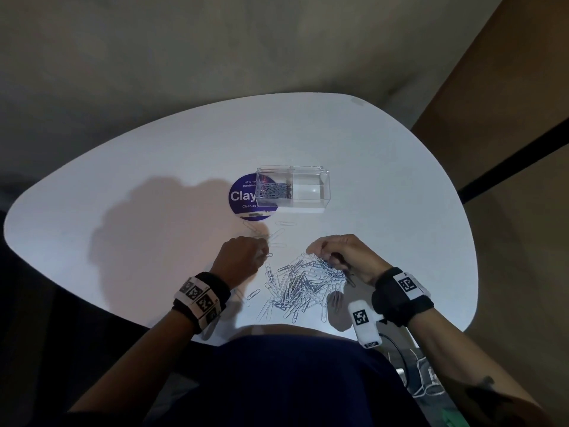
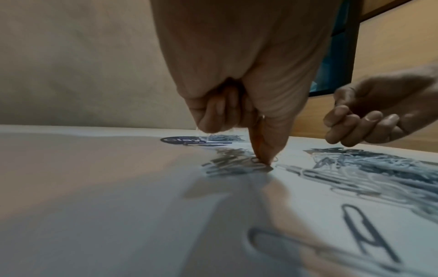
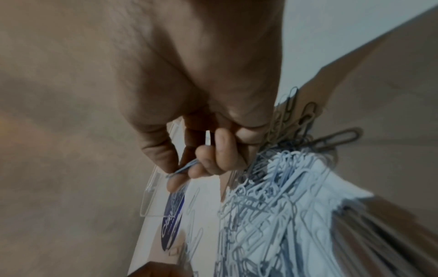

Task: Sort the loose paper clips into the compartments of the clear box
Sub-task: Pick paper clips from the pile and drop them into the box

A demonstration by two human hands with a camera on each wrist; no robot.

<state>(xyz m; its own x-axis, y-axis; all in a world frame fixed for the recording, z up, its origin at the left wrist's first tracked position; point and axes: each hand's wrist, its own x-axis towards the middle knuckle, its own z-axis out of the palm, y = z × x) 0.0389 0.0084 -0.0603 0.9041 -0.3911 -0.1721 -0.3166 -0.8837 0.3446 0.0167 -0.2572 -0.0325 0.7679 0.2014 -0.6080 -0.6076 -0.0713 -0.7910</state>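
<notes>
A clear box [image 1: 308,192] stands mid-table; its left compartment holds blue and dark paper clips [image 1: 275,190], and the right compartment looks empty. A big pile of loose clips [image 1: 303,286] lies in front of me. My left hand [image 1: 265,251] is left of the pile; in the left wrist view its thumb and forefinger [image 2: 264,159] meet on a small clip against the table. My right hand [image 1: 320,252] hovers over the pile's far edge. In the right wrist view its thumb and forefinger [image 3: 180,171] pinch a bluish clip [image 3: 187,165].
A round purple sticker [image 1: 241,197] lies partly under the box's left end. A few pale clips [image 1: 278,234] lie between box and hands. A white tagged device [image 1: 365,325] sits at the near table edge by my right wrist, with cables [image 1: 421,377] below.
</notes>
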